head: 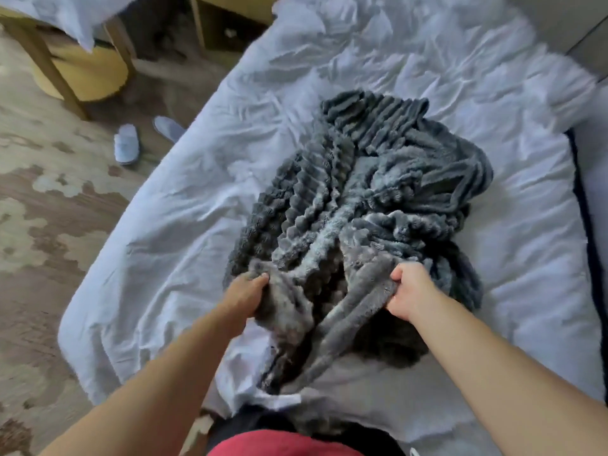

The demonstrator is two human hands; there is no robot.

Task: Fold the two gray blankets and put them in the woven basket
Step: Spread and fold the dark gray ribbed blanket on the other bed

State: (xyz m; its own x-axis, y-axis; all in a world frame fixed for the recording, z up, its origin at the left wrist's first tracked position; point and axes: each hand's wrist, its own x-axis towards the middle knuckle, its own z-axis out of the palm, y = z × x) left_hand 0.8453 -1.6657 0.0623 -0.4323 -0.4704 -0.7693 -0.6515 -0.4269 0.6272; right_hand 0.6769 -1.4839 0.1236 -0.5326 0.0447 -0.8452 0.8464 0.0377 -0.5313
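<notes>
Gray ribbed blanket (378,192) lies bunched mid-mattress on the bed (214,143), trailing to its near edge. Our left hand (245,292) and right hand (409,291) each clench the near hem, set apart, likely to spread it flat before folding.

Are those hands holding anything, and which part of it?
Yes. Both hands grip the gray blanket at its near edge: the left hand holds one bunched end, the right hand the other.
</notes>
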